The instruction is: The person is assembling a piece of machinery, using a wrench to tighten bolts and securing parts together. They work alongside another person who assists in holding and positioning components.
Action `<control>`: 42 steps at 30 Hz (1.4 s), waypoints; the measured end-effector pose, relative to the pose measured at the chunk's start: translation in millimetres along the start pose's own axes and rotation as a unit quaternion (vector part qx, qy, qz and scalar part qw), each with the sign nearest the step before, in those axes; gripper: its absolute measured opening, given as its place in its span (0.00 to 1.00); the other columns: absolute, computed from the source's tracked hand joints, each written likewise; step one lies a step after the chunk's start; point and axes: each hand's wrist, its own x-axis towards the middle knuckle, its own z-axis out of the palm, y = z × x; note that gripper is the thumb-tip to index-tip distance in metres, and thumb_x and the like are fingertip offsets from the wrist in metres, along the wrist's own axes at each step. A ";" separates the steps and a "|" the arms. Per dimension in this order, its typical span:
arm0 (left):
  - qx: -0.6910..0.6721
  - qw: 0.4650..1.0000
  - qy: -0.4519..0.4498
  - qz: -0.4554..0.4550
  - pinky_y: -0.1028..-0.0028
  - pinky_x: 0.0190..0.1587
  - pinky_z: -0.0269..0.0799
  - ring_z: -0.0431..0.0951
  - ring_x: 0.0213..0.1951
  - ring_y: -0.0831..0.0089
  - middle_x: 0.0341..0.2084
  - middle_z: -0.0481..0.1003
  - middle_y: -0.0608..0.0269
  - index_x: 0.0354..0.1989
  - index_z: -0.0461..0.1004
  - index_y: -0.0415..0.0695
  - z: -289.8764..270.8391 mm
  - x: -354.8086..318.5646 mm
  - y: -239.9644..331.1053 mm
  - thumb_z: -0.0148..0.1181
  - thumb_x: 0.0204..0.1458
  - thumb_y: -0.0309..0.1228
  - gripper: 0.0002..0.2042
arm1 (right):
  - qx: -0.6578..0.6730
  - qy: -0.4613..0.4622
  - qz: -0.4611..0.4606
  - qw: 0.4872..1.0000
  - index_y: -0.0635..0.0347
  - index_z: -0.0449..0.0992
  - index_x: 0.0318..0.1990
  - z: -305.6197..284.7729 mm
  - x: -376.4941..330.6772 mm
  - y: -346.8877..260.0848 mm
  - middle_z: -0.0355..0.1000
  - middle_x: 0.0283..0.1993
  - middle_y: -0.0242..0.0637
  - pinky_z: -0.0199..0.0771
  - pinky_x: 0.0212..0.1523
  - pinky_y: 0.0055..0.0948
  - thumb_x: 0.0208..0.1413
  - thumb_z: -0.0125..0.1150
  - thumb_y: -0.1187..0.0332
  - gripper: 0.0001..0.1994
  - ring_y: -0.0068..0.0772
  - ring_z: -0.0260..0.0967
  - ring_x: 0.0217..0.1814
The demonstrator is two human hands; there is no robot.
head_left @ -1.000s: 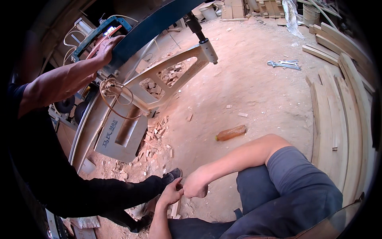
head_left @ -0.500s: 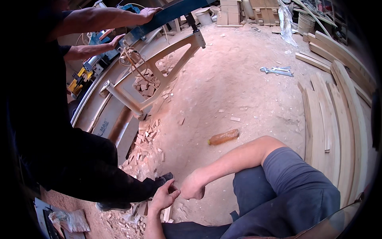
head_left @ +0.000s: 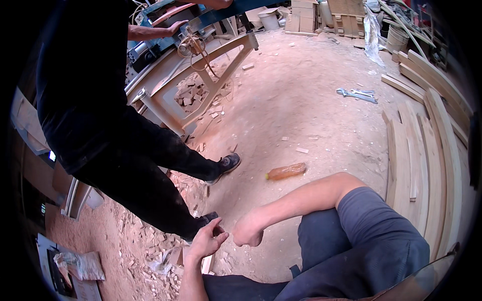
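My two hands are close together, low in the middle of the head view, in front of my lap. My left hand [head_left: 207,241] has its thumb and forefinger apart with nothing visible between them; its other fingers are partly curled. Just to the right, my right hand [head_left: 247,232] is closed in a loose fist, and the inside of that fist is hidden. The right forearm [head_left: 301,198] reaches across my bent knee. Beyond it an orange-brown plastic bottle [head_left: 286,171] lies on its side on the dusty floor [head_left: 301,115].
A co-worker in dark clothes [head_left: 95,115] stands at left, one hand [head_left: 175,27] on a blue machine with a metal frame [head_left: 201,95]. Wood offcuts [head_left: 150,246] litter the floor. Spanners [head_left: 357,94] lie farther off; long boards [head_left: 427,160] are stacked at right.
The co-worker has changed stance: both legs and a forward foot now show, and the arms sit higher in view. The view has shifted slightly. My hands have hardly moved.
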 end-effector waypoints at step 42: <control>-0.310 0.942 0.123 -0.029 0.74 0.51 0.72 0.77 0.42 0.73 0.41 0.79 0.58 0.69 0.58 0.27 -7.3 42.5 1.5 0.68 0.56 0.24 0.34 | -0.042 0.079 -0.048 0.995 0.72 0.80 0.36 -6.8 -25.9 1.6 0.78 0.36 0.59 0.77 0.40 0.54 0.40 0.57 0.77 0.13 0.60 0.78 0.41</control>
